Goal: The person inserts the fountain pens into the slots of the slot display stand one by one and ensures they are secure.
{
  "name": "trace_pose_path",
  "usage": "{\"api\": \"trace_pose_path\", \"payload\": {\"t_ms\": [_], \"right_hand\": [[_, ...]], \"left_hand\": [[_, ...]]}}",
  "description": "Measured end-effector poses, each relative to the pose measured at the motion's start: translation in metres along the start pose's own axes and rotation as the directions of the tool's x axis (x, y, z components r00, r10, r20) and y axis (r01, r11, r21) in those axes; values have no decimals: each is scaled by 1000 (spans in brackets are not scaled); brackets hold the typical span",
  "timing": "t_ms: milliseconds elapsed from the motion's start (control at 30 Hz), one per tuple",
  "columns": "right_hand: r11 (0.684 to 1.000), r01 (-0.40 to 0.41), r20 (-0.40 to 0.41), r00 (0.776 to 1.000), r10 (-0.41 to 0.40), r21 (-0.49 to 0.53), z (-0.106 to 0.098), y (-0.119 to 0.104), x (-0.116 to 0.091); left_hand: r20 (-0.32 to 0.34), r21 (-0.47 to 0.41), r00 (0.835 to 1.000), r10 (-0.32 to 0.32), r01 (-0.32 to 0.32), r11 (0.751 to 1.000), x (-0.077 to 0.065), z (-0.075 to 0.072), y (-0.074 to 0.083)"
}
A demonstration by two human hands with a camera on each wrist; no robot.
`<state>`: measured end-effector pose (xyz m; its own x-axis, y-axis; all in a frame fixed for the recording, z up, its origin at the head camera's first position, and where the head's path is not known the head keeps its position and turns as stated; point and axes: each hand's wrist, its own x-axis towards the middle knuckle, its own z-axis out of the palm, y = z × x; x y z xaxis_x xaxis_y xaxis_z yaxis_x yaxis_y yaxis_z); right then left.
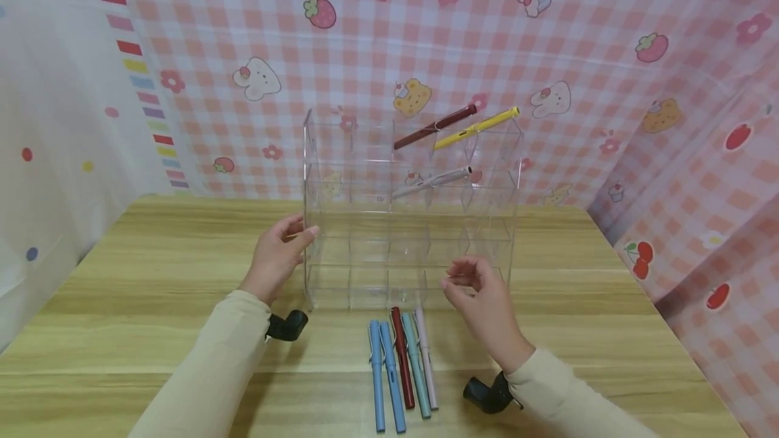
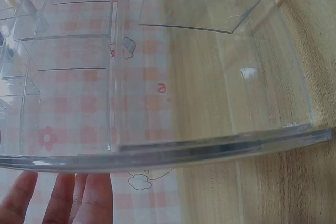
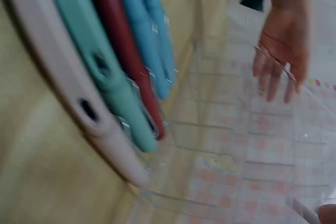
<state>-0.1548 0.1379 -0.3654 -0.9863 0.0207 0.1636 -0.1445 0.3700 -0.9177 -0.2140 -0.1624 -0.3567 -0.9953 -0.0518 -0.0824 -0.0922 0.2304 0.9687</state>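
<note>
A clear acrylic pen rack [image 1: 371, 242] with several compartments stands upright on the table. My left hand [image 1: 280, 252] holds its left side panel [image 2: 220, 148], the thumb inside and the fingers [image 2: 97, 198] outside. In front of the rack's lower right part, my right hand [image 1: 483, 299] hovers with loosely bent fingers and no pen visible in it. Dark red [image 1: 435, 127], yellow [image 1: 477, 128] and silver [image 1: 435, 182] pens lie slanted in upper compartments. Before the rack lie two blue pens [image 1: 392, 377], a red pen [image 1: 403, 357], a teal pen [image 1: 416, 367] and a pale pink pen [image 3: 73, 77].
The wood-grain table [image 1: 182, 276] reaches to a pink checked cloth [image 1: 243, 134] hanging behind the rack. A white dotted cloth [image 1: 55, 120] hangs at the left. Black wrist mounts [image 1: 487, 394] stick out below both hands.
</note>
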Motion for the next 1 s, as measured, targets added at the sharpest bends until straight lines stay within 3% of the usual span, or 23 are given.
{"api": "trace_pose_path", "payload": {"t_ms": [233,600,1000], "right_hand": [[996,-5,64,998,11,-90,9,15,-10],[978,-61,161,982,94,-202,20,29,-14],[968,-83,217,967,136,-238,25,33,-14]], "left_hand": [[-3,-1,1000,4,-4,1000,0,0,0],[-5,-11,1000,-8,8,1000,1,1,-1],[-3,-14,1000,-2,2,1000,0,1,-1]]}}
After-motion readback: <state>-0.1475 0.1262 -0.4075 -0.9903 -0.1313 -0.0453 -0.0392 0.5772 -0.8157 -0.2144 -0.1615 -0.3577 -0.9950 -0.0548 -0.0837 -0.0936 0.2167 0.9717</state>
